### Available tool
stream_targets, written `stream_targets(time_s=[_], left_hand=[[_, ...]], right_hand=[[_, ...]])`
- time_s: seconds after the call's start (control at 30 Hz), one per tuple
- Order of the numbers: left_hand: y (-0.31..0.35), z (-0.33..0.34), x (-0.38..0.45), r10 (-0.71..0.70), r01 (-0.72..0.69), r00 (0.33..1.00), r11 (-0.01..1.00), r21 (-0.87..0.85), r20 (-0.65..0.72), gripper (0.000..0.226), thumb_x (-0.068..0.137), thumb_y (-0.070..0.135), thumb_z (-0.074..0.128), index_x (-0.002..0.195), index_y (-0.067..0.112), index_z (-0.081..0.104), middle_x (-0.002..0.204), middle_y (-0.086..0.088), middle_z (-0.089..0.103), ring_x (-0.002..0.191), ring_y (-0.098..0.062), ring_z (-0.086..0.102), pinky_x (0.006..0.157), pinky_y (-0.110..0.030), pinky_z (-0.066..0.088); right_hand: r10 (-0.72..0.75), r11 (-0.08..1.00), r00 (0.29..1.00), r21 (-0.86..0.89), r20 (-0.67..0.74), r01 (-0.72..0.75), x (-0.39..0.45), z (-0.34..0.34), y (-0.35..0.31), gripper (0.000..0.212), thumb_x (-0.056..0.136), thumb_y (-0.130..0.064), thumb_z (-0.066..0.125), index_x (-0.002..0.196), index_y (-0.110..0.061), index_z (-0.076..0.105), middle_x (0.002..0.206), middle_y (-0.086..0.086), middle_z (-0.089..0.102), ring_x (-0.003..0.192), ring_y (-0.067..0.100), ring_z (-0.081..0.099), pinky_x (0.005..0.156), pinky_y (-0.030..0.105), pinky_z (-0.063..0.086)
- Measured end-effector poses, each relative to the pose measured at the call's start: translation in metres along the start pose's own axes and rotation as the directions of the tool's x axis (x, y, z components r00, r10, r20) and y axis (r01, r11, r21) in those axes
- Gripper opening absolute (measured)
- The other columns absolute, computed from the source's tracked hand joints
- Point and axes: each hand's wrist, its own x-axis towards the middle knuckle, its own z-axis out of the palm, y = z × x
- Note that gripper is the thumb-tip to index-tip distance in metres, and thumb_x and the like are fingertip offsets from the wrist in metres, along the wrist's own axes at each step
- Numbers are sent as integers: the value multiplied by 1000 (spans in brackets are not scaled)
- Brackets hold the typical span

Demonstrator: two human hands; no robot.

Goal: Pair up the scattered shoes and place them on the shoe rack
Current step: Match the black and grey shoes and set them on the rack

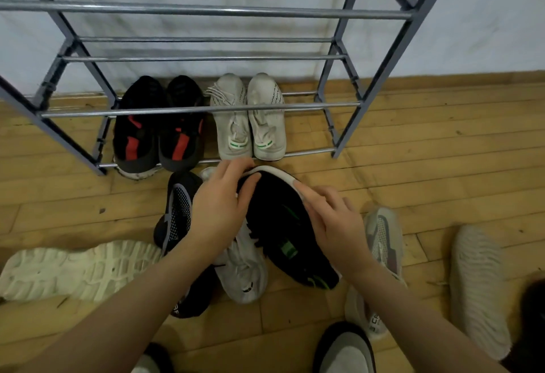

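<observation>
Left hand: the left hand (219, 204) is curling its fingers over the toe of the black shoe with green accents (283, 225), gripping it.
Right hand: the right hand (333, 222) is lying along that shoe's right edge, fingers on the white sole rim, holding it.
Black shoe: sitting on the wooden floor (442, 142) just before the shoe rack (200, 108).
Rack: the bottom tier is carrying a black-and-red pair (159, 133) beside a white pair (250, 125).
Floor: a white sneaker (241, 269), a dark mesh shoe (177, 213) and a grey sneaker (383, 240) are lying near the hands.

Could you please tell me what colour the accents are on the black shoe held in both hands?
Green, on the black shoe; head view.
</observation>
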Motion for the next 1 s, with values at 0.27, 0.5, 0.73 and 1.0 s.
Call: stream_targets(time_s=[0.27, 0.5, 0.73, 1.0], left_hand=[[-35, 59, 23, -78, 44, 930, 994, 101, 360, 53, 94, 32, 47, 143, 20, 30, 144, -3, 37, 123, -27, 43, 100, -43, 39], [-71, 81, 37, -22, -201, 864, 900, 386, 503, 53, 96, 43, 34, 145, 30, 23, 152, 7, 27, 139, -22, 24, 108, -36, 17], [-64, 39, -5, -79, -74, 916, 930, 359, 393, 49, 96, 39, 35, 143, 27, 29, 149, 4, 33, 139, -19, 24, 109, -39, 17], [-90, -27, -41, -342, 158, 910, 809, 567, 235, 64, 88, 55, 44, 144, 31, 25, 153, -11, 21, 133, -42, 27, 104, -54, 27]], right_hand=[[364, 922, 845, -19, 392, -387, 2, 32, 30, 47, 97, -42, 34, 143, -31, 30, 129, 0, 46, 107, 20, 52, 92, 45, 41], [366, 927, 674, -183, 642, -329, -22, 58, 40, 60, 94, -56, 14, 148, -31, 7, 151, -4, 30, 128, 25, 39, 100, 45, 29], [312, 949, 822, -117, 476, -292, -14, 49, 11, 52, 96, -51, 21, 143, -30, 29, 146, -3, 35, 129, 23, 34, 105, 40, 20], [158, 987, 820, -120, 549, -110, 11, 74, -40, 51, 96, -49, 32, 143, -31, 29, 145, -5, 36, 130, 21, 29, 105, 40, 16]])
